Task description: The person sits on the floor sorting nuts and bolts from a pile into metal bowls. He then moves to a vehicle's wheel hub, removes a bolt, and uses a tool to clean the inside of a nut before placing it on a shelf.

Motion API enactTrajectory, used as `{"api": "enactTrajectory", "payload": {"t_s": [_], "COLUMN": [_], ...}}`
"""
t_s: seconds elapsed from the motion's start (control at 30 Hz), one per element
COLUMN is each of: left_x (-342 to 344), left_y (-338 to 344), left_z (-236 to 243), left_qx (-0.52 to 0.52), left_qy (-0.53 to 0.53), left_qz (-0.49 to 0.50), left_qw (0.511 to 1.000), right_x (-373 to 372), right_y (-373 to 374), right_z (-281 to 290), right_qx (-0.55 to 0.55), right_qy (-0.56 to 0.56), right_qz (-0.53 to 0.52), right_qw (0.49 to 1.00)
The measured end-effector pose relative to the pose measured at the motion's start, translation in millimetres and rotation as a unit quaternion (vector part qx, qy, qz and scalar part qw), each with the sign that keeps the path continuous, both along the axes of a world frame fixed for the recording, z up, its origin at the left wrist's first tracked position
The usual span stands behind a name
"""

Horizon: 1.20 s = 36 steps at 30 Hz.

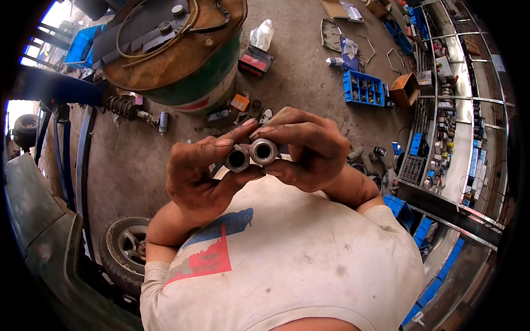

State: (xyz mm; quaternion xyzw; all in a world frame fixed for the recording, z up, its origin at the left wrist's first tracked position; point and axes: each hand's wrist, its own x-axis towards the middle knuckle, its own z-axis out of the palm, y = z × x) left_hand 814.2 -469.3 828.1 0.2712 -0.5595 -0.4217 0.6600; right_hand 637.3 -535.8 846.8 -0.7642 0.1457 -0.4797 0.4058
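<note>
Centrally, two short hollow metal sleeves sit side by side with their open ends facing up toward the view: the left sleeve (247,159) and, just toward two o'clock of it, the right sleeve (263,161). Whether their walls actually touch I cannot tell. At nine o'clock the left hand (200,170) pinches its sleeve, thumb below and fingers above; at two to three o'clock the right hand (316,144) does likewise, fingers closed only to a sleeve's width.

Both grips look like fingertip work on round metal, and the skin is grimy, so a slip seems the main risk; uneven pressure could also knock the rims together and nick them. A dropped sleeve might roll over the concrete floor (301,66) and get lost among the clutter. Farther out stand a drum (207,83) at eleven, a divided blue tray (364,101) at two and a wheel (124,262) at eight.
</note>
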Motion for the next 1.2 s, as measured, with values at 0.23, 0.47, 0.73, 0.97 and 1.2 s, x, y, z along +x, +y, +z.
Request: {"api": "enactTrajectory", "payload": {"t_s": [0.23, 0.47, 0.73, 0.97, 1.2], "left_x": [-5.6, -14.1, -22.3, -46.0, -103.8], "left_y": [0.0, -10.8, -38.9, -85.8, -153.0], "left_z": [-3.6, -24.7, -33.1, -30.1, -39.5], "left_qx": [0.011, 0.095, 0.108, 0.210, 0.245], "left_qy": [0.012, 0.037, 0.049, 0.010, -0.015], "left_qz": [-0.003, -0.002, -0.053, -0.091, -0.083], "left_qw": [1.000, 0.995, 0.992, 0.973, 0.966], "right_x": [-4.8, -15.6, -19.6, -40.5, -87.5], "right_y": [0.1, -7.6, -45.9, -88.7, -149.1], "right_z": [-1.5, -30.3, -105.6, -282.8, -351.3], "right_qx": [0.017, 0.145, 0.435, 0.658, 0.510], "right_qy": [0.004, -0.068, 0.012, 0.053, 0.262], "right_qz": [-0.003, -0.072, -0.193, -0.221, -0.238], "right_qw": [1.000, 0.984, 0.879, 0.718, 0.784]}}
